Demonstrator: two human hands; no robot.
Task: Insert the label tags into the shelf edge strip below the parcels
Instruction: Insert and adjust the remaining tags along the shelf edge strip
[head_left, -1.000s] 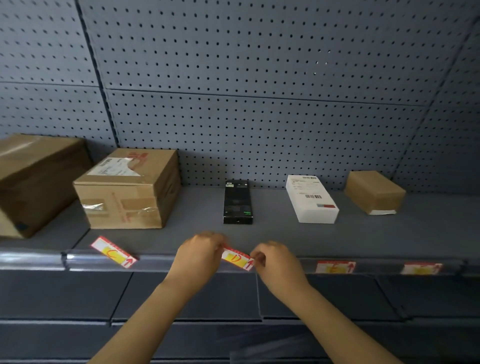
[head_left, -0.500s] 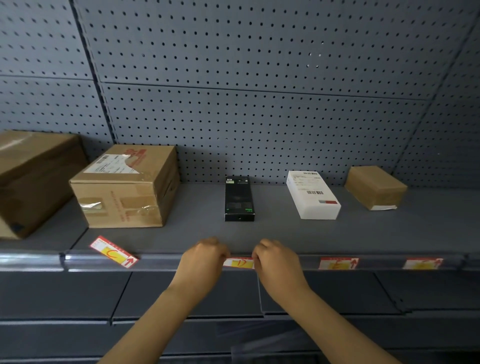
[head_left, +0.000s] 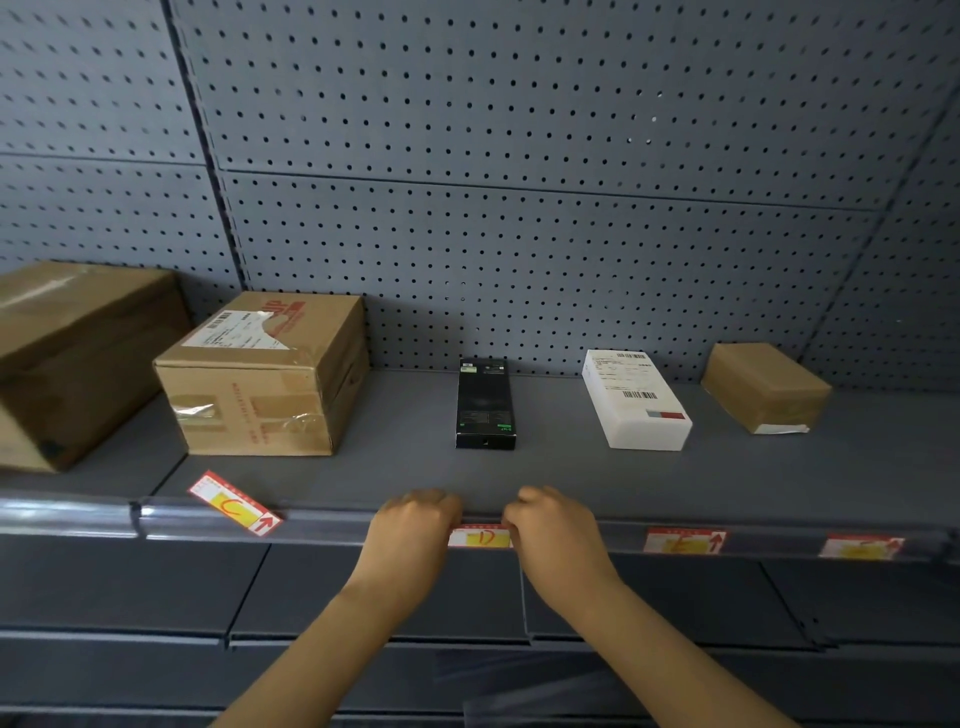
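the label tag (head_left: 480, 538) sits in the shelf edge strip (head_left: 597, 535) below the black parcel (head_left: 485, 402), pinched at its ends by left hand (head_left: 415, 525) and right hand (head_left: 556, 527) — thin, light, bendy card, best handled by the edges.

A second ago the tag marked D (head_left: 480, 538) was tilted, held up in front of the shelf edge strip (head_left: 332, 525) between both hands. Now it lies level in the strip, below the black box (head_left: 485, 402). The left hand (head_left: 415, 530) and right hand (head_left: 558, 530) have come down to the strip, fingers (head_left: 511, 514) curled at the tag's two ends.
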